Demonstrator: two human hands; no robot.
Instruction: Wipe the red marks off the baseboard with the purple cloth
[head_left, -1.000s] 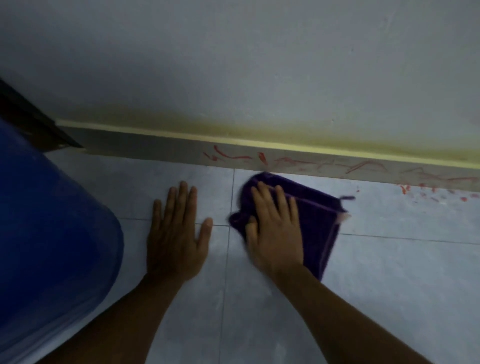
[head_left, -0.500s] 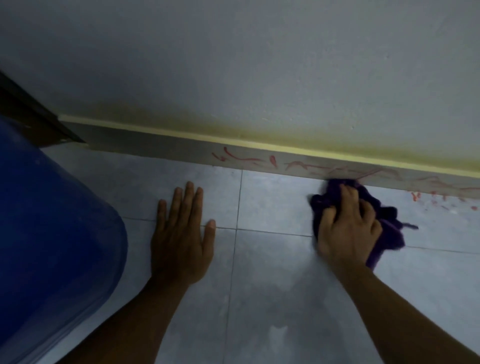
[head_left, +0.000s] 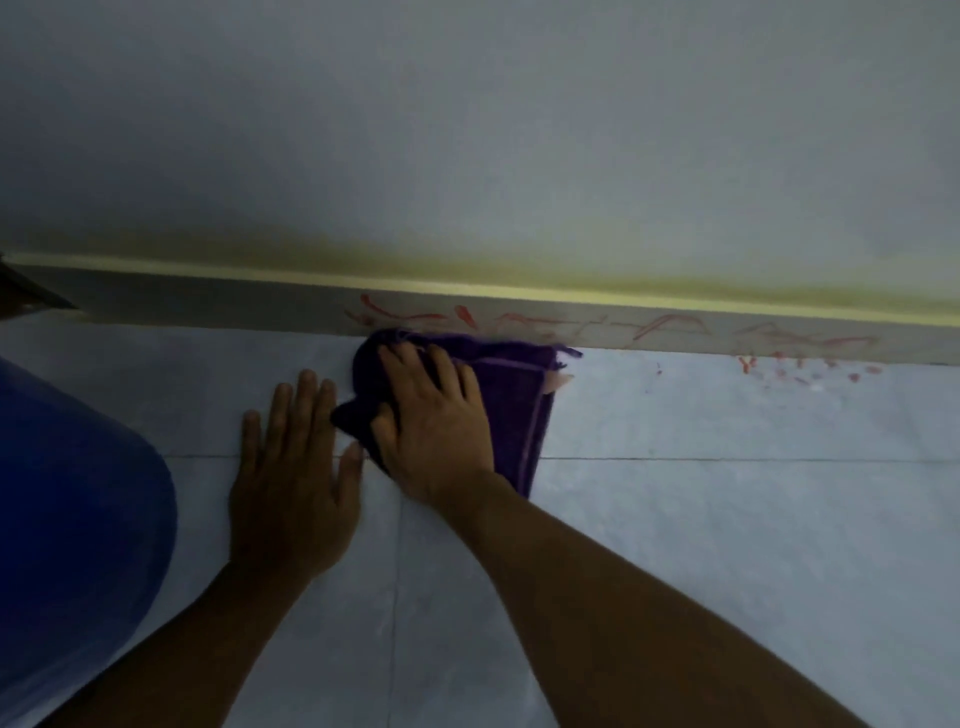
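Just left of the frame's centre, the right hand (head_left: 434, 415) lies palm down on the purple cloth (head_left: 511, 395), fingers spread and pressing it flat to the floor tiles (head_left: 727, 519) rather than closing around it. The cloth sits under and to the right of that hand: a bunched corner pokes out at the hand's left by the thumb, while the flatter part, with its lighter stitched hem, extends to the right and down past the wrist. The cloth's upper edge reaches the foot of the baseboard (head_left: 208, 301), which runs as a grey band with a yellow top edge across the middle of the frame; whether the cloth actually touches it is hard to tell in the blur. The red marks (head_left: 670, 327) streak along the baseboard above and to the right of the cloth, with more red specks on the floor further right. The left hand (head_left: 293, 478) rests open and flat on the tiles just beside the cloth, left of centre. A blue rounded shape (head_left: 72, 519) fills the lower left.
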